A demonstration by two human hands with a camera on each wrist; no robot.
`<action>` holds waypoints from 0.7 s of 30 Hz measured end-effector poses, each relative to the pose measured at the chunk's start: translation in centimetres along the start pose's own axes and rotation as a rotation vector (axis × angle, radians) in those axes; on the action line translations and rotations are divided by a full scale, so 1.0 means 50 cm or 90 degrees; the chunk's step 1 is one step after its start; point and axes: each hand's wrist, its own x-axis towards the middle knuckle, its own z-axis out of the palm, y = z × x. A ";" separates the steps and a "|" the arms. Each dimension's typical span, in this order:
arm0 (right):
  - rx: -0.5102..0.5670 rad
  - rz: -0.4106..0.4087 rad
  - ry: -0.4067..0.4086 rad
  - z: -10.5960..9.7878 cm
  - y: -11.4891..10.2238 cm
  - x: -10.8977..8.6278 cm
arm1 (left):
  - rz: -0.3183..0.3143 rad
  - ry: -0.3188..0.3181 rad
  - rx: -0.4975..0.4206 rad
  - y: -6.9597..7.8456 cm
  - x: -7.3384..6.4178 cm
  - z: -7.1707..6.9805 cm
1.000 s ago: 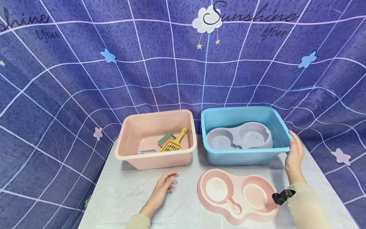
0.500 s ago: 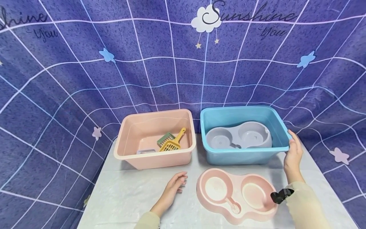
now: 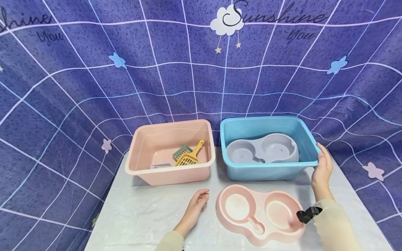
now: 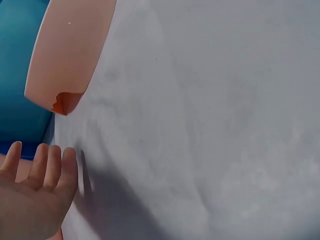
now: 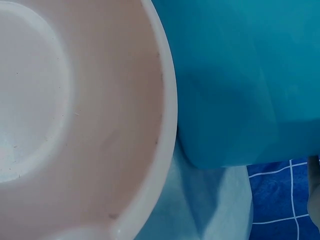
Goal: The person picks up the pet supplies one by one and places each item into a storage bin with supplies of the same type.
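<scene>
My right hand (image 3: 322,170) rests on the right end of the blue plastic bin (image 3: 267,172), fingers fairly straight along its rim. A grey double pet bowl (image 3: 257,144) lies inside that bin. In front of it on the table sits a pink double pet bowl (image 3: 260,198), which also fills the left of the right wrist view. My left hand (image 3: 195,211) hovers just left of the pink bowl, holding nothing, with relaxed fingers. Those fingers (image 4: 52,167) show in the left wrist view too. Only a sliver of the right hand shows at the right wrist view's edge.
A pink bin (image 3: 179,176) stands at the back left. It holds a yellow slotted litter scoop (image 3: 188,159), a green comb-like piece (image 3: 181,152) and a partly hidden grey item (image 3: 161,166). A purple gridded curtain (image 3: 163,83) hangs behind the white-covered table (image 3: 135,212).
My left hand has moved to the right, closer to the pink double bowl. My right hand stays at the blue bin's end, and the bins and bowls keep their places.
</scene>
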 end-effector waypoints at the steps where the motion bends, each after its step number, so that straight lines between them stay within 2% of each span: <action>1: -0.001 -0.001 0.000 0.000 0.000 0.000 | 0.001 -0.005 -0.002 -0.001 0.001 0.003; 12: -0.008 0.000 0.002 0.002 0.000 -0.002 | 0.002 -0.026 -0.014 -0.002 -0.002 0.030; 17: 0.001 -0.006 0.008 0.002 0.001 -0.001 | 0.000 -0.032 0.007 -0.013 0.000 0.044; 21: -0.001 -0.006 0.004 0.003 0.001 -0.001 | 0.000 -0.036 0.014 -0.007 -0.002 0.053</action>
